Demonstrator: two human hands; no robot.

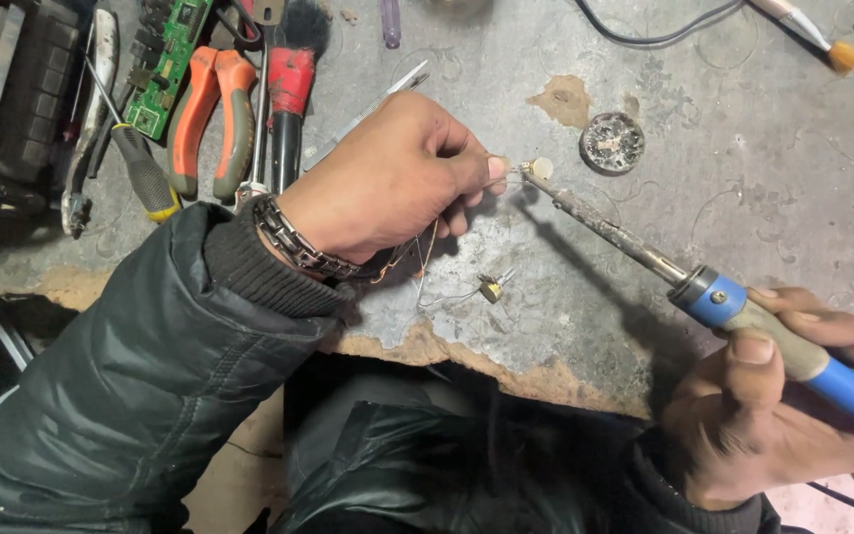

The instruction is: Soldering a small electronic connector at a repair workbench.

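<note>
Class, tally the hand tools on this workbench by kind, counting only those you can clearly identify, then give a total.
Soldering iron: 1
Pliers: 1
Screwdriver: 1
Brushes: 2
Tweezers: 1
Total: 6

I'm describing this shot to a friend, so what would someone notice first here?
First, the blue-handled soldering iron in the right hand, its tip touching a small round part pinched in the left hand at mid-frame. Next, the orange-handled pliers and green circuit board at top left of the worn grey bench.
</note>
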